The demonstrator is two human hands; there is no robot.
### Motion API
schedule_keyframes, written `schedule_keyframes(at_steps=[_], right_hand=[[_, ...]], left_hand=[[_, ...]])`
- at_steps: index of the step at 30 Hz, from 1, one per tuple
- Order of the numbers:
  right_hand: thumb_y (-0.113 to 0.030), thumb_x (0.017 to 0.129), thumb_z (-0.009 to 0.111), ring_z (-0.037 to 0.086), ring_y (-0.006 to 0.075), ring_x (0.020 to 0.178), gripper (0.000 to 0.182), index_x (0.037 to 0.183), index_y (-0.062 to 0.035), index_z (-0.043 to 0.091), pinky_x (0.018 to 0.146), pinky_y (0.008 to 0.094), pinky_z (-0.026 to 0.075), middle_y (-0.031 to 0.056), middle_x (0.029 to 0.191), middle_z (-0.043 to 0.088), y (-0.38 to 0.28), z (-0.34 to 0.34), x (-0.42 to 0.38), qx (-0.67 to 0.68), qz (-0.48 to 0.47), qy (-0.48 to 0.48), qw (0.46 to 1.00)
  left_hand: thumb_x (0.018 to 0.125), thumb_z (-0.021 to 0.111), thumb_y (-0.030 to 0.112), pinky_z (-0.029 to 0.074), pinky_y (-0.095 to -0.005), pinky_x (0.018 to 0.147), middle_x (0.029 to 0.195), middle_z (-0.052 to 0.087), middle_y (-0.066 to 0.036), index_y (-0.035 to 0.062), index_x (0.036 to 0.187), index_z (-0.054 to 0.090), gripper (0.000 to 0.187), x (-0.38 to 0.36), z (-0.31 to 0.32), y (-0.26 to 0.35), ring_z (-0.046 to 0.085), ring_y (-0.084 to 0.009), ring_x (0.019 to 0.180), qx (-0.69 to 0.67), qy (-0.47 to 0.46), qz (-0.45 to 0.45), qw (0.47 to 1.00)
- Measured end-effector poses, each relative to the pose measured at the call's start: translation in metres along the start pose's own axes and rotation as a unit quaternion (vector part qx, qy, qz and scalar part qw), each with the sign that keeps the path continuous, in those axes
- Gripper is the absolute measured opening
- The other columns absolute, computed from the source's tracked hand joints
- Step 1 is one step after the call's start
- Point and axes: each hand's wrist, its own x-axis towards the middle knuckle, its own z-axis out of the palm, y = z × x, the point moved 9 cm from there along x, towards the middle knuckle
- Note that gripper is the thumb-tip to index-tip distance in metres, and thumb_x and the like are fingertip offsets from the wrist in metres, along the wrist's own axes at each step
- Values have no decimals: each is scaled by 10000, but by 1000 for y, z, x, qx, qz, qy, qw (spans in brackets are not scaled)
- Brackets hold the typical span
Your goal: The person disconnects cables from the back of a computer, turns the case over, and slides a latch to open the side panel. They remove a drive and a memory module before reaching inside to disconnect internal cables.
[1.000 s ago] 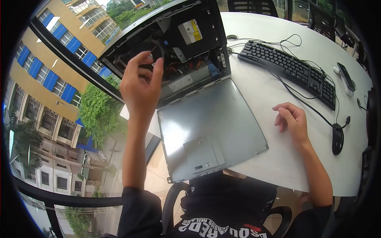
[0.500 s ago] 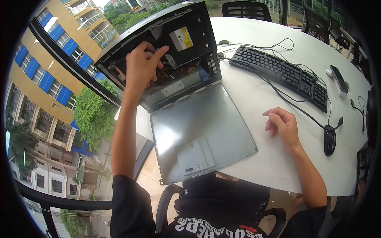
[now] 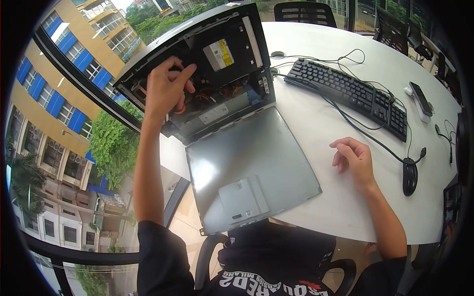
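An open black desktop computer case stands at the table's left end. My left hand reaches inside it with bent fingers and the thumb raised; whatever the fingertips grip is hidden. Right of this hand is a black drive bay with a white-and-yellow labelled drive, and a pale strip shows along its far side. Coloured wires lie below. The grey metal side panel is laid flat in front of the case. My right hand rests on the table beside the panel, loosely curled, thumb and forefinger apart, holding nothing.
On the white table lie a black keyboard, a mouse and tangled cables. A phone leans on a white stand farther right. The panel's near corner overhangs the table edge. Window glass borders the left side.
My left hand has shifted slightly left and down. The drive bay has moved the same way, and the pale strip now shows beside it. My right hand stays almost still.
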Motion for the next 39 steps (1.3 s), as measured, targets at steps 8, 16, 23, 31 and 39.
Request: schedule_keyframes(at_steps=[8,16,23,31,39], right_hand=[[-209,1012,576,554,82,544,243,1032,-21,728,522,229,434,47,694,669,1,2,0,-9,-4,0,1000],[-210,1008,577,545,76,545,241,1025,-27,733,527,229,429,37,688,661,0,3,2,-10,-10,3,1000],[-199,1006,578,544,77,543,233,1021,-25,734,527,229,430,37,685,659,-1,3,1,-12,-5,7,1000],[-193,1007,579,548,81,543,232,1026,-18,731,527,231,433,45,684,662,-1,2,1,-5,-5,5,1000],[-198,1015,575,548,83,537,242,1029,-15,732,520,232,433,50,684,667,2,2,3,-6,-7,0,1000]], left_hand=[[962,732,95,419,-223,462,681,644,-41,-7,880,601,185,-45,-13,12,587,-63,522,-17,56,127,990],[782,831,18,487,-274,513,805,687,-83,48,886,667,196,-142,18,27,656,-163,610,265,62,370,888],[673,836,-72,555,-294,640,852,732,-117,20,928,740,288,-182,33,-15,717,-219,706,223,79,386,892],[712,818,-8,548,-298,597,881,707,-24,113,973,790,289,-170,60,-34,682,-180,683,222,43,340,913],[810,780,60,583,-313,649,921,702,-4,125,1041,795,240,-145,78,-48,708,-165,769,265,-62,208,939]])
